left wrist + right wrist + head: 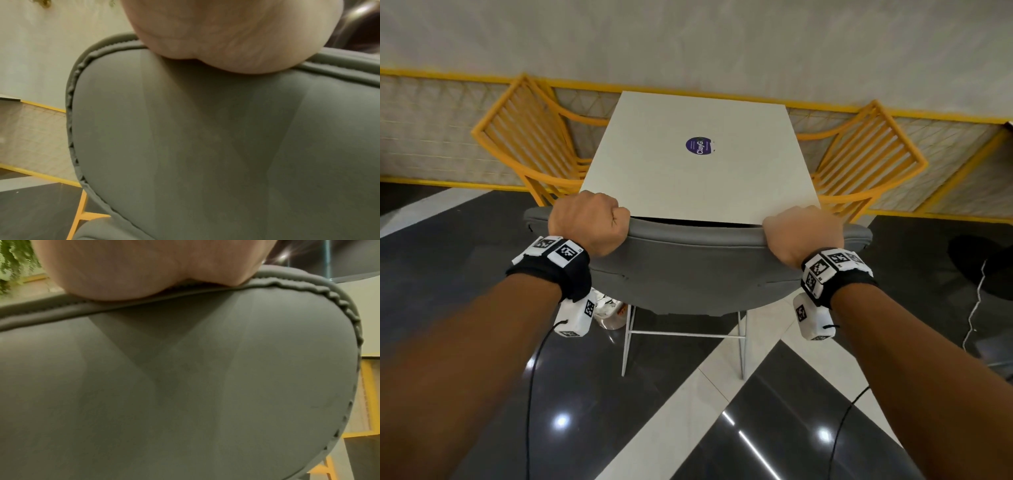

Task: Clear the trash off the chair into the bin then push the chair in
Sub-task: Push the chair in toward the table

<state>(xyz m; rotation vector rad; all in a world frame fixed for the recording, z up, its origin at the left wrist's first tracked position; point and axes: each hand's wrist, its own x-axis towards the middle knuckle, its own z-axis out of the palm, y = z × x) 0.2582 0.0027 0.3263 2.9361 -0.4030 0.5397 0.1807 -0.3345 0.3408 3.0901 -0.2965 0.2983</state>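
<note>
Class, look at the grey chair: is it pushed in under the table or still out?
Pushed in. The grey chair has its backrest top almost at the table edge, seat hidden beneath. Left hand and right hand grip the backrest.

We see a grey chair (pixel 688 274) at a white table (pixel 671 171) bearing a purple sticker (pixel 699 145). Yellow slatted chairs (pixel 527 137) flank it.

Soft indoor light, blurred wrist views
</note>
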